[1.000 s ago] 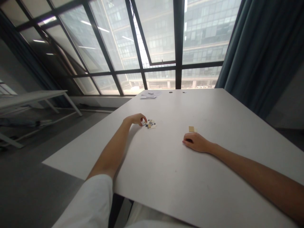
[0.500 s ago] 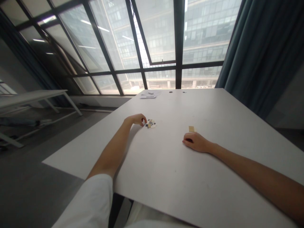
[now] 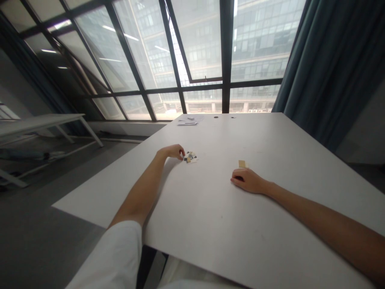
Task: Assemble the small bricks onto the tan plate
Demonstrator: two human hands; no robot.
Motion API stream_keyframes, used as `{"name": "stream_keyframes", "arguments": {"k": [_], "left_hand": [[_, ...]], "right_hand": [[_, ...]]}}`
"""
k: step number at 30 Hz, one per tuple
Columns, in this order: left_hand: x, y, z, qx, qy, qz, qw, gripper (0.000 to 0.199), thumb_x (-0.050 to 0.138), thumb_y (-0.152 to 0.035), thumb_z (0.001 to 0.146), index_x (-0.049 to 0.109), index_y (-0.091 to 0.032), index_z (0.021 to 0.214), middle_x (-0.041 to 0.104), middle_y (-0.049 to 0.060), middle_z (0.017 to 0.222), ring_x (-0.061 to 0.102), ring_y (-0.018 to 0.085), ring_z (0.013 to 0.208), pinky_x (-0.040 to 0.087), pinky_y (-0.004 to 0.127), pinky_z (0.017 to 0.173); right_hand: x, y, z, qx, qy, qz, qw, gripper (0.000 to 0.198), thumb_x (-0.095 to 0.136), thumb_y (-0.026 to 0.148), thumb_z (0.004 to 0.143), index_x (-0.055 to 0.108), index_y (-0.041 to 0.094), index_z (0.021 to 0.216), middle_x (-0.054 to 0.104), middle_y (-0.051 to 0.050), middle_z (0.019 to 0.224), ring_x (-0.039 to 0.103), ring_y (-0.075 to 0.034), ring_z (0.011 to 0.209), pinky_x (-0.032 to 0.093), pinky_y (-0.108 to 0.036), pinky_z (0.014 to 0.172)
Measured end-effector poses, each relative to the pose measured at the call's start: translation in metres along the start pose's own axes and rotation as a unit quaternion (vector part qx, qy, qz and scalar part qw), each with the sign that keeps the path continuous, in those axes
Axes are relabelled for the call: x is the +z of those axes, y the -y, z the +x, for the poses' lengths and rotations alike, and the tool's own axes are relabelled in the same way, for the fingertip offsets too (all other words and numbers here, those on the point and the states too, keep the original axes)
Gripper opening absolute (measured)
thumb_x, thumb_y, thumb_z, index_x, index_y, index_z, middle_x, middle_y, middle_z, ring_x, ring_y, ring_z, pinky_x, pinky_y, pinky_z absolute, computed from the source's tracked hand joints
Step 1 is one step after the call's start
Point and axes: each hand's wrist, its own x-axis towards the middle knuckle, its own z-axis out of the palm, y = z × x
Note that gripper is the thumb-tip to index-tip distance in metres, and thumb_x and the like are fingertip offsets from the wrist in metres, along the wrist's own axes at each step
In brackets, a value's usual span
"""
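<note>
At the left edge of a small pile of mixed pieces point(image 3: 191, 157), my left hand point(image 3: 174, 151) has its fingers bent down and pinched together. The pieces are tan, white, grey and black, and look like small building bricks. Whatever the fingertips hold, if anything, is too small to make out. My right hand point(image 3: 248, 180) rests on the tabletop, closed in a loose fist, with no object showing in it. Just beyond its knuckles lies a flat tan studded plate point(image 3: 242, 163), with a paler piece against its right side.
The white table point(image 3: 207, 208) carries papers point(image 3: 188, 120) at its far left corner. A small dark disc point(image 3: 215, 117) and another little dark item point(image 3: 233, 117) lie near the far edge. Behind are windows and a blue curtain point(image 3: 325, 72); a second table point(image 3: 45, 122) stands left.
Almost nothing differs. My left fingers have shifted very slightly at the pile's edge, and my right hand stays in place.
</note>
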Motion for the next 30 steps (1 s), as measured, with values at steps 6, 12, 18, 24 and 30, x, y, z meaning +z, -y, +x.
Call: {"name": "stream_keyframes", "arguments": {"k": [6,12,18,24,30], "left_hand": [[-0.021,-0.012,-0.011,0.025,-0.071,0.002,0.997,0.043,0.070,-0.038,0.061,0.074,-0.015,0.098,0.065,0.003,0.086,0.056,0.015,0.069,0.039,0.023,0.061],[-0.038,-0.066,-0.025,0.103,-0.100,-0.001,0.990,0.040,0.069,-0.040,0.066,0.072,-0.018,0.099,0.063,0.001,0.082,0.055,0.013,0.066,0.039,0.024,0.061],[-0.030,-0.127,-0.040,0.168,-0.089,-0.016,0.982,0.034,0.068,-0.035,0.070,0.071,-0.018,0.100,0.060,0.000,0.077,0.051,0.012,0.063,0.038,0.025,0.060],[0.014,-0.177,-0.033,0.251,-0.061,-0.060,0.964,0.032,0.069,-0.029,0.067,0.071,-0.020,0.098,0.059,-0.002,0.072,0.051,0.012,0.061,0.038,0.025,0.059],[0.064,-0.217,-0.026,0.245,-0.128,-0.103,0.955,0.034,0.071,-0.030,0.065,0.071,-0.022,0.098,0.063,-0.001,0.074,0.055,0.014,0.065,0.041,0.025,0.062]], "right_hand": [[0.000,0.001,0.000,0.000,0.002,-0.004,1.000,0.024,0.054,0.026,0.092,0.058,0.018,0.071,0.061,-0.002,0.071,0.050,-0.014,0.066,0.035,-0.026,0.065],[-0.004,0.004,0.001,0.006,0.003,0.002,1.000,0.022,0.054,0.026,0.092,0.059,0.018,0.072,0.062,-0.002,0.072,0.050,-0.014,0.066,0.036,-0.026,0.065],[-0.004,0.005,0.001,0.006,0.003,0.010,1.000,0.020,0.056,0.025,0.092,0.062,0.018,0.075,0.064,-0.003,0.073,0.053,-0.014,0.067,0.038,-0.026,0.066],[-0.003,0.002,0.002,0.015,-0.006,0.047,0.999,0.017,0.056,0.023,0.090,0.069,0.017,0.080,0.068,-0.004,0.077,0.057,-0.015,0.070,0.043,-0.027,0.068],[-0.001,-0.002,0.003,0.023,-0.038,0.070,0.997,0.016,0.057,0.019,0.087,0.072,0.017,0.084,0.070,-0.004,0.079,0.058,-0.015,0.070,0.043,-0.027,0.069]]}}
